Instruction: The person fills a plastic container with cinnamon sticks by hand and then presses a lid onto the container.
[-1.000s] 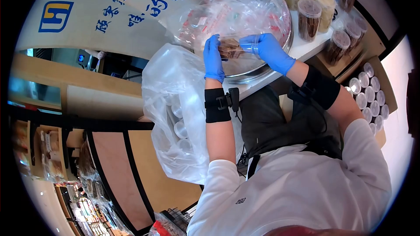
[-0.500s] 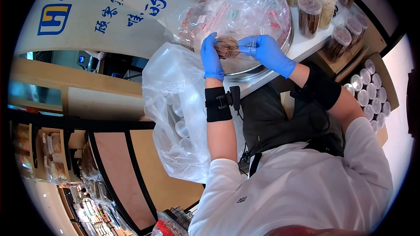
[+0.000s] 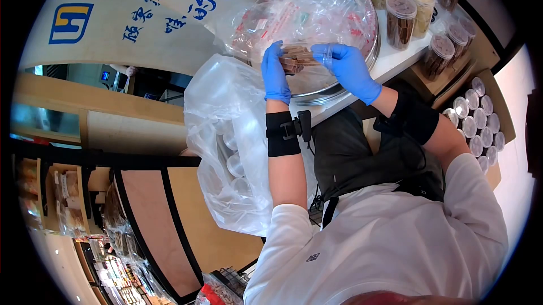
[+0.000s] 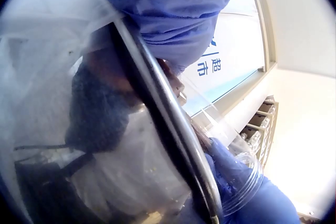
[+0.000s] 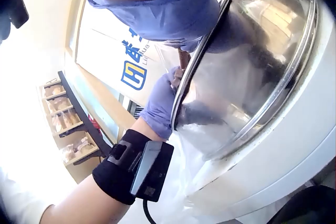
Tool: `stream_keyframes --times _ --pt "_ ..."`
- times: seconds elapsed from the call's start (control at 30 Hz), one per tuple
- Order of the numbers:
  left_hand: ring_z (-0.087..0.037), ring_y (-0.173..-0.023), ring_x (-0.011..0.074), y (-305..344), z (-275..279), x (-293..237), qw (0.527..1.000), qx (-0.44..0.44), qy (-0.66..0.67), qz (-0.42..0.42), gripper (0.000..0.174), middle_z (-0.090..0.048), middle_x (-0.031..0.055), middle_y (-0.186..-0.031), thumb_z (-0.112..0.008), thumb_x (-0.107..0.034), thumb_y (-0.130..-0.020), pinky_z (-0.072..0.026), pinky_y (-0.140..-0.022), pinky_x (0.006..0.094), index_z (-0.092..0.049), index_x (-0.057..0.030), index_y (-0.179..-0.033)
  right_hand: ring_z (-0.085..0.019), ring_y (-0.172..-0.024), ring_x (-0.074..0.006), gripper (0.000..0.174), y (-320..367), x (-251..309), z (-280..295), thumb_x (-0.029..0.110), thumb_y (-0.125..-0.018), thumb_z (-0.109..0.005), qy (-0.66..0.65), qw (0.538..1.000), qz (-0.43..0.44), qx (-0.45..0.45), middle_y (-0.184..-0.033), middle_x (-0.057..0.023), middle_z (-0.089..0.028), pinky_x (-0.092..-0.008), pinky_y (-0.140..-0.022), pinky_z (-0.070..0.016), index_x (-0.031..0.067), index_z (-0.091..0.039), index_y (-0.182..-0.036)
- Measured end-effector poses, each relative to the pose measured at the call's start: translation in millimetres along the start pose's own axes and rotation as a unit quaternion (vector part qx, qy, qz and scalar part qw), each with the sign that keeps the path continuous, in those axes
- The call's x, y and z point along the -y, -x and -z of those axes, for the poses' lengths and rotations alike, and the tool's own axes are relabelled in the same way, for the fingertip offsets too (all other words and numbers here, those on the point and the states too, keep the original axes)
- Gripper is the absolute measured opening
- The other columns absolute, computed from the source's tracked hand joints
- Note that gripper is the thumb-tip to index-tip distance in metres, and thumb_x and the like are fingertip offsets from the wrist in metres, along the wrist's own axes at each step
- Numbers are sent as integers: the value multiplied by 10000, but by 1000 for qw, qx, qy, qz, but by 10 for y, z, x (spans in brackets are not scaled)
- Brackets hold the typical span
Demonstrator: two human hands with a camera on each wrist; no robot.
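Note:
A clear plastic jar lies on its side between my blue-gloved hands, low over a round metal tray. My left hand grips its closed end, the fingers wrapped round the far side. Flat brown strips lie lengthwise inside. My right hand has its fingers in the jar's mouth, against the ends of the strips. In the left wrist view the threaded rim circles those fingers. The tray's edge hides part of the jar there.
Printed clear plastic bags lie in the tray. Filled jars stand on the white table to the right, others below. A box of lidded containers sits at the far right. A large clear bag of empty containers hangs at the left.
The brown strips have shifted from a loose, slanted bunch to lying more lengthwise in the jar. My right hand has moved slightly; the left still holds the jar.

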State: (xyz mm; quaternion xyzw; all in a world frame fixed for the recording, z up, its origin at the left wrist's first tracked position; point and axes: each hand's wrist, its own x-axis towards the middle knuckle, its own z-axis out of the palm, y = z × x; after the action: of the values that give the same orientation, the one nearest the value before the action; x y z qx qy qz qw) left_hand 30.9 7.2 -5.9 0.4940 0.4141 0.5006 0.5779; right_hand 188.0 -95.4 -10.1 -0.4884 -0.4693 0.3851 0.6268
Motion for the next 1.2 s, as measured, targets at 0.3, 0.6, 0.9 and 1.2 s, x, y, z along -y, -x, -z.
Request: stream_keyframes --times 0.3,0.6,0.9,1.2 --pt "-635 -554 226 -21 26 1 999 7 -35 17 415 -598 94 -666 -536 -371 -843 -499 -533 285 -598 -47 -1095 -605 -738 -88 219 -75 18 30 113 -819 -673 21 999 -15 36 -867 -92 -694 -246 -688 -493 -17 -679 -994" --pt "-628 -589 260 -21 33 25 1000 9 5 -4 384 -565 118 -719 -527 -328 -863 -548 -559 360 -594 -12 -1071 -609 -789 -94 227 -42 -24 -2 113 -834 -659 -6 1000 6 16 -922 -97 -690 -249 -736 -491 -12 -671 -1023" --pt "-585 -533 212 -15 24 23 1000 18 14 -3 347 -552 80 -673 -523 -303 -868 -531 -547 343 -603 -28 -1063 -601 -1018 -242 386 -110 -38 137 13 -894 -479 133 961 150 192 -1149 -172 -613 -315 -918 -443 5 -496 -1279" --pt "-539 -550 127 -32 53 14 1000 6 -2 5 305 -547 33 -692 -520 -293 -870 -465 -527 261 -628 -78 -1056 -433 -1258 -273 513 -197 -3 166 -28 -879 -407 135 919 229 292 -1370 -188 -436 -342 -1075 -299 31 -355 -1386"
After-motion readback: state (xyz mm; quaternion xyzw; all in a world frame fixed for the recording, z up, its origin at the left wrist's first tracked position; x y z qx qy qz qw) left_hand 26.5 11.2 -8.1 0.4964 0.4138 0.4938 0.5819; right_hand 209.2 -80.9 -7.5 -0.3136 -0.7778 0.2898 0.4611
